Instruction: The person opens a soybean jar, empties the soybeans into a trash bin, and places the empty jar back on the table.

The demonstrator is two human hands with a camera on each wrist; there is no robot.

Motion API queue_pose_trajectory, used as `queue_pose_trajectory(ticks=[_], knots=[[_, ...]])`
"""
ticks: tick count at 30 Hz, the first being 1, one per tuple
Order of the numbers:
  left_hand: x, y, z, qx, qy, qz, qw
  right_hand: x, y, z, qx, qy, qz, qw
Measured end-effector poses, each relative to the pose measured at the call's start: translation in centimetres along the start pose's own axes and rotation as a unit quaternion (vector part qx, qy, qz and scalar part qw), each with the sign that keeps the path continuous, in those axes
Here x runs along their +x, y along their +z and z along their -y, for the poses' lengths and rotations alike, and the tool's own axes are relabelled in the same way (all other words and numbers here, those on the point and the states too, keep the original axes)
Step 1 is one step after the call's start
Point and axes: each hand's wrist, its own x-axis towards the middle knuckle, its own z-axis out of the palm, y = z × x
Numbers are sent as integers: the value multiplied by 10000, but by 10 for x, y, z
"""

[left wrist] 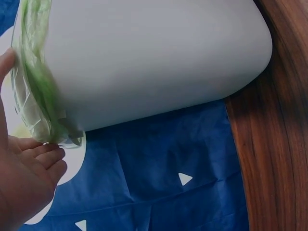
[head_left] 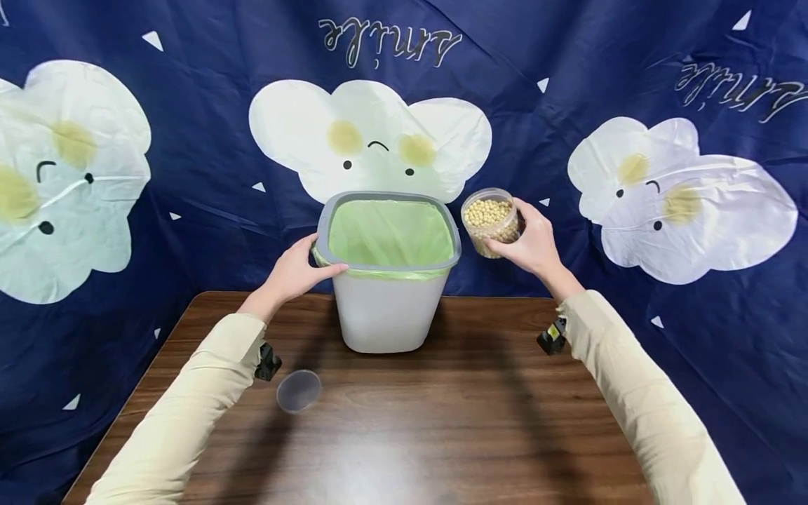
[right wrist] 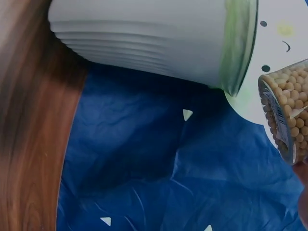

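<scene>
A light grey trash can (head_left: pixel 385 312) with a darker grey rim stands on the table, lined with a thin green bag (head_left: pixel 391 235) folded over its edge. My left hand (head_left: pixel 292 272) grips the can's left corner, thumb along the front of the rim. In the left wrist view its fingers (left wrist: pixel 45 156) curl beneath the bag's overhang. To the right of the can, about level with its rim, my right hand (head_left: pixel 529 238) holds a clear plastic jar (head_left: pixel 491 223) by its side. Round pale yellow beans (right wrist: pixel 293 106) nearly fill the jar, which has no lid on.
A clear round lid (head_left: pixel 299 391) lies on the brown wooden table (head_left: pixel 404 421), left of the middle. Behind the table hangs a dark blue cloth (head_left: pixel 517 42) printed with white clouds, close to the far table edge.
</scene>
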Motion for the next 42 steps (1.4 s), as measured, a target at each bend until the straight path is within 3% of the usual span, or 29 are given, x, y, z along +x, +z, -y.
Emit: queue_pose_trajectory(ticks=[9, 23, 37, 42], knots=[[0, -3, 0, -9, -32, -19, 10000, 26, 7, 5, -331, 86, 569, 9978], [-2, -3, -1, -107, -19, -53, 9999, 40, 19, 3, -1033, -1176, 1101, 9815], [-2, -4, -1, -168, -37, -174, 9997, 40, 24, 4, -1422, -1544, 1361, 9682], [-2, -4, -2, -194, -63, -57, 9998, 41, 26, 4, -1473, -1673, 1373, 9651]])
